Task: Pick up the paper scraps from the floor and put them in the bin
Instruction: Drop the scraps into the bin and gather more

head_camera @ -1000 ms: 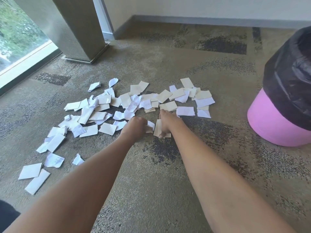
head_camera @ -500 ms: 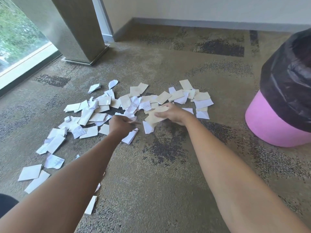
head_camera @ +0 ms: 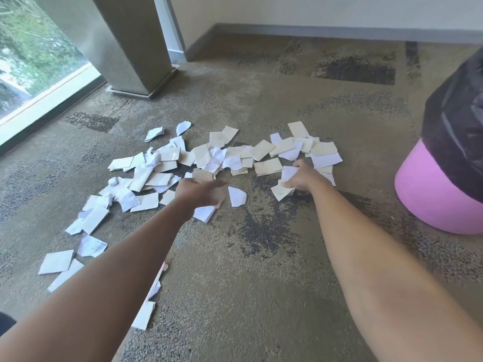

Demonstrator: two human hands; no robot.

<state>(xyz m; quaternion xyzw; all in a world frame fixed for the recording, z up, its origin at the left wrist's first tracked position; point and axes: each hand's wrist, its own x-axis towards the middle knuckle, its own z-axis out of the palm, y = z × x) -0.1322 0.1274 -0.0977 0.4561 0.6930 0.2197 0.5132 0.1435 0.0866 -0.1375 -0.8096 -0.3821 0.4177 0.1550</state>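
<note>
On patterned brown carpet, white and cream torn paper scraps [head_camera: 264, 152] lie scattered beyond both sets of fingers. Left hand [head_camera: 198, 190] and right hand [head_camera: 300, 178] each clutch several. Light, limp; pinch edges, bunch firmly.

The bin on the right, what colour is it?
Pink, with a black liner bag draped over the bin; the head view shows it.

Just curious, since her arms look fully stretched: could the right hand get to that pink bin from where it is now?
Probably yes. The right hand, clutching paper scraps, sits left of the pink bin, with only bare carpet between. Its dark-lined opening is cut off by the frame edge.
</note>
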